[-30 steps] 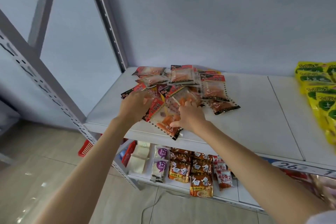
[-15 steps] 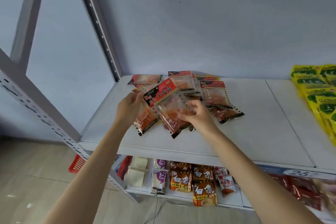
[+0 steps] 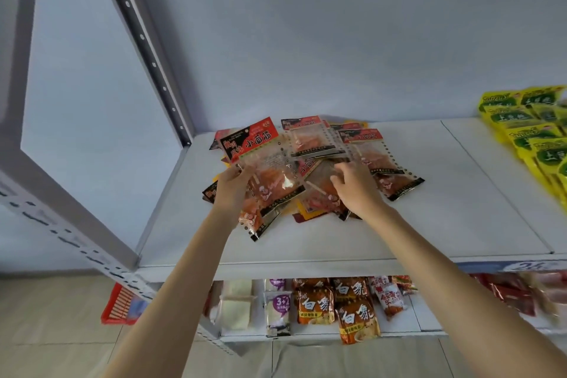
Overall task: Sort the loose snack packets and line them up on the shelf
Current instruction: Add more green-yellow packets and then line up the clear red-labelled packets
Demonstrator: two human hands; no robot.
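A heap of red-topped clear snack packets [image 3: 365, 156] lies at the back left of the white shelf [image 3: 429, 224]. My left hand [image 3: 231, 190] grips a small stack of these packets [image 3: 264, 163] by its left edge, lifted and tilted over the heap, the top one showing a red label. My right hand [image 3: 356, 187] reaches into the heap with its fingers curled on a packet [image 3: 322, 190] lying there.
Yellow-green packets [image 3: 534, 138] are lined up at the shelf's right end. The lower shelf [image 3: 399, 325] holds orange noodle bags [image 3: 352, 307] and other goods. A perforated grey upright [image 3: 144, 40] stands at the left, and a red basket [image 3: 121, 304] sits on the floor.
My left hand has lifted the packets higher and turned them more upright. My right hand has let go of that stack and dropped to a packet in the heap.
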